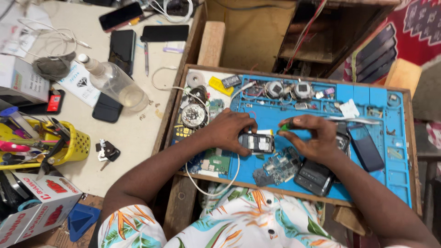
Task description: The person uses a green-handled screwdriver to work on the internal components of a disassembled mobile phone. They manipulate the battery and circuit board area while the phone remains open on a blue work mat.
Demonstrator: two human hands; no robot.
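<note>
My left hand (228, 129) grips a small opened phone body (257, 143) and presses it down on the blue repair mat (381, 151). My right hand (311, 138) pinches a screwdriver with a green handle (285, 126), its tip pointing down at the phone's top right corner. A loose circuit board (280, 167) lies just below the phone. A dark phone (315, 177) rests under my right wrist, and another dark phone (365, 148) lies to its right.
Small parts, round modules (275, 88) and a green board (217, 161) litter the mat inside a wooden tray (411, 138). The left table holds several phones (122, 50), a clear bottle (115, 82), a yellow tool basket (69, 144), keys (107, 151) and a red-and-white box (39, 202).
</note>
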